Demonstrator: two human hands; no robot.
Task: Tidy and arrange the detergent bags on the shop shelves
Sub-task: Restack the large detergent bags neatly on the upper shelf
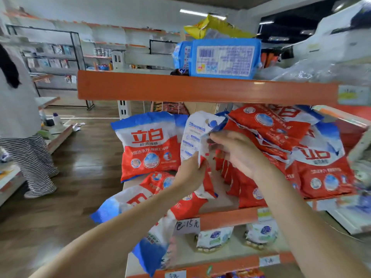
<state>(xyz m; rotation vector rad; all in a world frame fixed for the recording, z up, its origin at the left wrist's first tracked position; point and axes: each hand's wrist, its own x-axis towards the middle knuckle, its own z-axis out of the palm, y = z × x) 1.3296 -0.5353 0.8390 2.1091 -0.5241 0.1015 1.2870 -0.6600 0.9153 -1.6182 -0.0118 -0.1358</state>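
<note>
One detergent bag [197, 137], back side out, held upright mid-shelf between standing bag [149, 145] on left and leaning stack [281, 141] on right. Left hand [190, 173] pinches bag's lower edge; right hand [239, 151] grips upper edge. Step: slotting it into row. Next, likely turn front out, set upright. Fallen bag [152, 195] overhangs shelf edge [226, 217].

Two hands [192, 171], two white pouches [213, 237] below, two blue packs [224, 58] above.

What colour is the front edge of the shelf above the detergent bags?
Orange, seen in the head view: the shelf edge runs right across above the bags.
</note>
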